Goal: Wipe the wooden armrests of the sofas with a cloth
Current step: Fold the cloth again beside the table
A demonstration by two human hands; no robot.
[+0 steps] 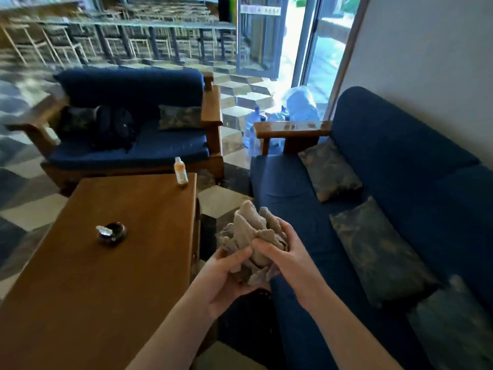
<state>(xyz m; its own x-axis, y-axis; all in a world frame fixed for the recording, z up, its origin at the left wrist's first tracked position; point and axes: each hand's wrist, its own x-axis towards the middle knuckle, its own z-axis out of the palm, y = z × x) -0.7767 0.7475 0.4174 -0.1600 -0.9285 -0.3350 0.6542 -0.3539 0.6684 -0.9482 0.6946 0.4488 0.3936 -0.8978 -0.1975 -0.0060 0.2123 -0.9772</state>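
Blue sofa (400, 182) at 3 o'clock, desk (106, 263) at 9; both hands, left (226, 273) and right (282, 252), fingers closed around crumpled grey-beige cloth (250, 225), bunched upright, peak toward 12.

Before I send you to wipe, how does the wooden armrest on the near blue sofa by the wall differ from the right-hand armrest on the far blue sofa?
The near sofa's brown wooden armrest runs crosswise in view, its flat top glaring with door light; the far sofa's brown wooden armrest runs away from the camera, duller. Water bottles stand behind the near one; bare tiled floor flanks the far one. Both are flat brown planks, untouched by the grey cloth.
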